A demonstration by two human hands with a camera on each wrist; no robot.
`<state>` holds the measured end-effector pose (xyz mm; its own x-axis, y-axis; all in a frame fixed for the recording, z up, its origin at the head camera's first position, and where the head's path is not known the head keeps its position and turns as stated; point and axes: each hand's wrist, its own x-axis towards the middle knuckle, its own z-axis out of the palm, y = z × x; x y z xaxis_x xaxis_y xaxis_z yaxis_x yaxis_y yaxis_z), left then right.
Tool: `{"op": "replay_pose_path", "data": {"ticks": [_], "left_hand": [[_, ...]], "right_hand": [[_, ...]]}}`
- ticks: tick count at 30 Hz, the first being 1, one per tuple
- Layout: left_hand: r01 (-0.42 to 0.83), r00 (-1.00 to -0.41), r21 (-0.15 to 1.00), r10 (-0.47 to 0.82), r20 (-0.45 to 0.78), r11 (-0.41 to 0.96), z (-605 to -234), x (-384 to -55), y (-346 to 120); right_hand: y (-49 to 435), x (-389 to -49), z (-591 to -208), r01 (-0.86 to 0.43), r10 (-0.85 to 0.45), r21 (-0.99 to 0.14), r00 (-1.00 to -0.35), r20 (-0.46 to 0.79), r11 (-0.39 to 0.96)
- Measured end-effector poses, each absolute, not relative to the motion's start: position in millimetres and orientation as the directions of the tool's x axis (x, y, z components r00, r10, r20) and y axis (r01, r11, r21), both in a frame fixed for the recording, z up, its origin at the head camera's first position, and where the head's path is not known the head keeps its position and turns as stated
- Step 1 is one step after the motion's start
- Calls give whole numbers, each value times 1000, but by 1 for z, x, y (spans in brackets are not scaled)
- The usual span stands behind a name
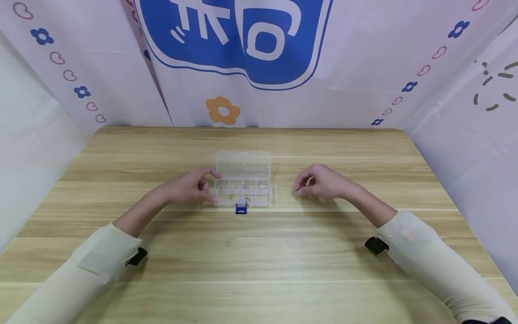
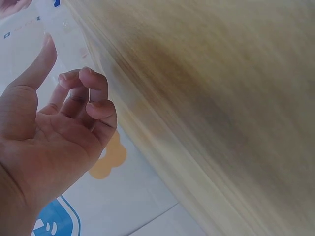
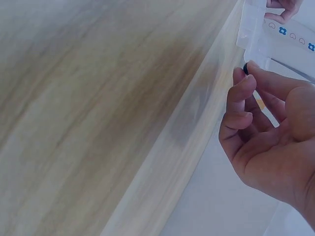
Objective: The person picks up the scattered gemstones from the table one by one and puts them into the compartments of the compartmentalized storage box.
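Note:
A clear plastic compartment box point(image 1: 265, 198) sits on the wooden table, its lid point(image 1: 243, 164) raised toward the back. Small pieces lie in its compartments, among them a yellow one point(image 1: 230, 196) and a whitish one point(image 1: 262, 186). At the box's left end, the left hand point(image 1: 190, 185) spreads thumb and index fingertips right at the two corners. The thumb is straight in the left wrist view, the other fingers loosely bent. Right of the box, the right hand point(image 1: 319, 182) pinches a small dark round piece point(image 3: 245, 69) between thumb and index fingertips, mostly hidden by them.
A small blue tab point(image 1: 241, 209) sits at the box's front edge. The wooden table point(image 1: 243, 261) stretches out around the box. White printed cloth point(image 1: 344, 103) hangs behind it and at both sides. Black wrist cameras point(image 1: 376, 245) jut from under the sleeves.

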<state>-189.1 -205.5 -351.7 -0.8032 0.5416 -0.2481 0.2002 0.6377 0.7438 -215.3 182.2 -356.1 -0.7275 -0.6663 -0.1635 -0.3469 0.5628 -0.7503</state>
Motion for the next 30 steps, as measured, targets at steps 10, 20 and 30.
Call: {"op": "replay_pose_path", "data": {"ticks": [10,20,30], "left_hand": [[206,-801,741,546,-247,639,-352,-190,-205],[215,-801,743,550,-238,634,-353,-190,-205],[207,-803,743,545,-243,637,-352,-189,-205]], "right_hand": [[174,-215,-356,-351,-649,-742,-747,-147,572],[164,-213,-356,-331,-640,-759,-755,-144,560],[157,-214,-355,-348,-659,-786,-746,-99,511]]}}
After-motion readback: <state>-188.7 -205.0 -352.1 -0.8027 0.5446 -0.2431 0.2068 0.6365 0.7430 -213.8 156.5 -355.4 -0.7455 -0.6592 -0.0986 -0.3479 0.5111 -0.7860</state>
